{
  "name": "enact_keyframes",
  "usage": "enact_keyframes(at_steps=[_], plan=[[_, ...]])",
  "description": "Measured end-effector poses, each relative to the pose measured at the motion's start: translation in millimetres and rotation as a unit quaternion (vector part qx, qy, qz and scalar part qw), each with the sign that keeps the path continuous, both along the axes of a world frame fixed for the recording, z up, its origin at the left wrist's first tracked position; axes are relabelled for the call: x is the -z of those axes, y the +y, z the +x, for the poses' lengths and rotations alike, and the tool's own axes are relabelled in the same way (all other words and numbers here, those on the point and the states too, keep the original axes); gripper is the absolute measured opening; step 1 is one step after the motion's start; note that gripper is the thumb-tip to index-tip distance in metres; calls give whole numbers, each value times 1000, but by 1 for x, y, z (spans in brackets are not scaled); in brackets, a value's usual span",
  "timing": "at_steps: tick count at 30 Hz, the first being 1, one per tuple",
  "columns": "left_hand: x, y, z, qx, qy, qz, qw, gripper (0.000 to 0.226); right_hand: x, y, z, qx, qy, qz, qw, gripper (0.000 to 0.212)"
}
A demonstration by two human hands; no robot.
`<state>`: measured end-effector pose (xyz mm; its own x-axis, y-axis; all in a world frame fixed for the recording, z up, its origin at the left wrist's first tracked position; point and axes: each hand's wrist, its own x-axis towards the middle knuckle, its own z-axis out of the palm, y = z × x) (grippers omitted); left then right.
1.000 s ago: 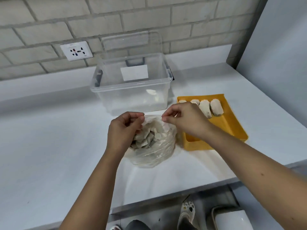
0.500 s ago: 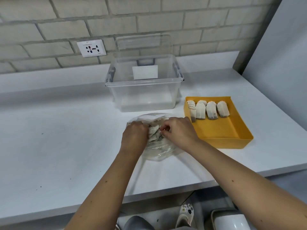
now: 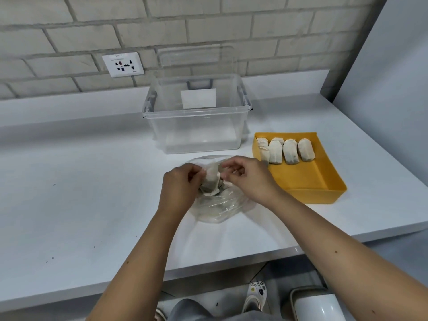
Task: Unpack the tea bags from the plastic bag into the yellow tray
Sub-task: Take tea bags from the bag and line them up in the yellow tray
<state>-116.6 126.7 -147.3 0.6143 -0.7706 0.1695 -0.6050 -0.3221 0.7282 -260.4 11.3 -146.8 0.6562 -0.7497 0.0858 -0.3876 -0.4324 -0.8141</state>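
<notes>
A clear plastic bag (image 3: 220, 208) of tea bags lies on the white table in front of me. Both hands meet over its mouth. My left hand (image 3: 179, 187) grips the bag's left rim. My right hand (image 3: 249, 178) pinches a tea bag (image 3: 210, 179) that stands half out of the opening between the two hands. To the right sits the yellow tray (image 3: 308, 181), with several tea bags (image 3: 286, 150) lined up side by side along its far end.
An open clear storage box (image 3: 196, 117) stands behind the bag against the brick wall, a wall socket (image 3: 122, 64) to its left. A grey wall (image 3: 393, 66) bounds the table's right side. The table's front edge runs just below my forearms.
My right hand went from the bag's rim into the opening and now lifts a tea bag partly out. My left hand stays on the bag's left side.
</notes>
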Motion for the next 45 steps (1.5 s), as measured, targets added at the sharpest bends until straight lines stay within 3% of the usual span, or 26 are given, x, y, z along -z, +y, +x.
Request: enact_keyframes(at_steps=[4,8,10,16,19,23,26,30,32,35,40,42,45], plan=[[0,0,-3,-1,180,-9,984,15,-6,0,7,-5,7,1,1000,30],[-8,2,-10,6,330,-56,942,18,-11,0,15,10,17,-23,1000,11],[-13,3,-13,26,373,-71,925,16,-12,-2,18,13,8,-23,1000,14],[-12,6,-4,-30,280,-73,957,11,-13,-8,23,-9,-17,23,1000,16],[-9,8,6,-64,246,-66,965,9,0,-14,24,-48,100,-110,988,19],[-5,11,12,-67,233,-56,969,7,8,-13,28,-117,208,-298,924,45],[-4,10,14,-66,233,-51,969,11,7,-10,32,-142,251,-348,892,36],[-4,10,15,-68,253,-52,964,14,3,-13,35,-151,255,-346,890,16],[-6,11,15,-76,275,-58,957,16,-3,-15,29,-115,201,-287,929,13],[-6,14,17,-91,286,-43,953,20,-13,-17,13,-50,35,-135,989,6],[-16,13,5,-55,365,-35,929,19,-31,-3,1,-29,-150,106,983,4],[-21,13,-3,-28,424,-43,904,18,-34,4,1,-38,-194,103,975,6],[-24,13,-9,-6,485,-52,873,18,-23,12,-1,-27,-205,-27,978,13]])
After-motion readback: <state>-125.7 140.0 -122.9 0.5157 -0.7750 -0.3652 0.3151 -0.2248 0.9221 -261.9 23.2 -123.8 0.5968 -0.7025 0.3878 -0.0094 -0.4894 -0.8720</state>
